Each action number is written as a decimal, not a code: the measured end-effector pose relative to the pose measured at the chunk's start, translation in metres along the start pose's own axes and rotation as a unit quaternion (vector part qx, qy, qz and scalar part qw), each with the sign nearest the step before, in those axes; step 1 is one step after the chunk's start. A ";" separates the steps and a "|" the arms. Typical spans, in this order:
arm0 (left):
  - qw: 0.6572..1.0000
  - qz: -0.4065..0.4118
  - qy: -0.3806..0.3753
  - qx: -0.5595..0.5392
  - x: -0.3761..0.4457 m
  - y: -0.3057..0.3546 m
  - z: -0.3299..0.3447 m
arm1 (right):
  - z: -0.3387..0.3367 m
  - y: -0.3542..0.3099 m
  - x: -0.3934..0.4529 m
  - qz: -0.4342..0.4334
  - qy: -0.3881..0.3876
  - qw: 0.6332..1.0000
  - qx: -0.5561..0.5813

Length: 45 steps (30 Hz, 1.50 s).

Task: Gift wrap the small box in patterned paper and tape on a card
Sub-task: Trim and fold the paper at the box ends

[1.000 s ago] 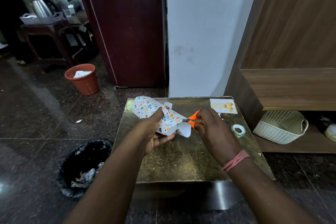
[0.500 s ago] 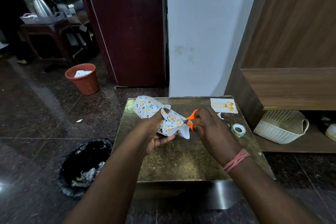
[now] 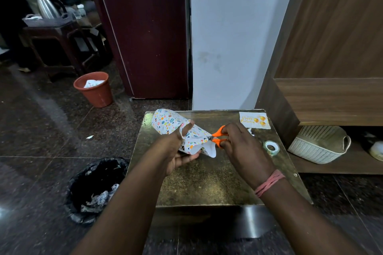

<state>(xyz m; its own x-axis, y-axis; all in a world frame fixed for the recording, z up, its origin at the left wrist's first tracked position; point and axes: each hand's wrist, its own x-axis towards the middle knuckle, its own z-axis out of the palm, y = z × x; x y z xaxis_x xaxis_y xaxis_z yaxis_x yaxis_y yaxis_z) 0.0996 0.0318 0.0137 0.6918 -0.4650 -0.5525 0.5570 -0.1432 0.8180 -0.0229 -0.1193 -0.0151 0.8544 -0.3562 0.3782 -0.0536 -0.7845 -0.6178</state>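
Between the two hands, above the gold surface (image 3: pixel 207 182), the patterned paper (image 3: pixel 176 128) sits bunched, the small box hidden inside. Left hand (image 3: pixel 178 151) grips the bundle; right hand (image 3: pixel 238 147) clamps orange scissors (image 3: pixel 218 137) biting its end. Card (image 3: pixel 255 120) and tape (image 3: pixel 271 147) lie beyond the right hand. Crumpled paper may cut crooked or too short

Orange scissors (image 3: pixel 219 137), multicoloured-print white paper (image 3: pixel 170 122)
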 end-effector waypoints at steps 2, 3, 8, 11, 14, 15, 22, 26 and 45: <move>1.000 -0.002 -0.001 0.001 0.001 -0.001 0.000 | -0.001 0.000 -0.001 -0.002 0.000 1.000 -0.023; 1.000 0.000 -0.001 0.000 0.001 -0.002 -0.001 | -0.001 0.000 -0.001 -0.005 0.000 0.999 -0.041; 1.000 -0.002 0.010 -0.001 0.003 -0.001 -0.001 | -0.003 -0.005 -0.002 -0.022 0.001 0.998 -0.067; 1.000 0.000 0.008 0.006 0.002 -0.002 0.000 | -0.003 -0.005 -0.001 -0.019 0.003 0.999 -0.050; 1.000 0.009 0.001 0.007 0.002 -0.004 -0.001 | -0.003 -0.002 0.000 -0.016 0.001 0.999 -0.047; 1.000 0.011 -0.002 0.007 0.002 -0.004 -0.002 | -0.002 0.000 0.001 -0.021 0.001 0.999 -0.050; 1.000 0.012 0.013 0.013 0.003 -0.003 0.000 | -0.003 0.000 0.000 -0.034 0.001 0.998 -0.049; 1.000 0.012 0.015 0.016 0.001 -0.002 0.001 | -0.003 -0.001 -0.001 -0.045 -0.001 0.997 -0.068; 0.999 0.047 0.011 -0.014 0.001 0.001 -0.003 | -0.018 0.013 0.000 0.010 -0.001 0.999 -0.031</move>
<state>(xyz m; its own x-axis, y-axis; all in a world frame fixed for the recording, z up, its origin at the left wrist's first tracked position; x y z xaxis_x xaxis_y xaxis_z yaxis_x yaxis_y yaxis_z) 0.1026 0.0341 0.0133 0.7506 -0.4567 -0.4775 0.5018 -0.0761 0.8616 -0.0325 -0.1385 -0.0109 0.8533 -0.3721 0.3652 -0.1027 -0.8066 -0.5821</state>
